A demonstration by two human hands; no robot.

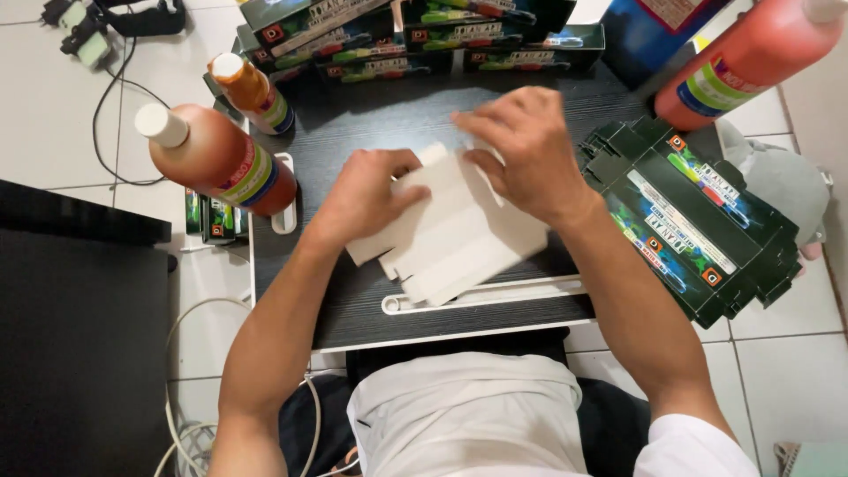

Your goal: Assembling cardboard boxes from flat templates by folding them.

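Observation:
A flat white cardboard box blank [464,243] lies plain side up on the small black table [371,305]. My left hand [367,194] presses down on its left part, fingers curled over the edge. My right hand [526,150] grips and folds its upper right flaps. A stack of unfolded dark printed box blanks [698,221] rests on the table's right end, just beside my right forearm.
Two orange-brown bottles with white caps [216,159] [252,93] stand at the table's left; a larger orange bottle [751,57] stands at the right back. Assembled dark boxes [415,35] line the far edge. A white plastic strip [486,294] lies near the front edge. Cables trail on the tiled floor.

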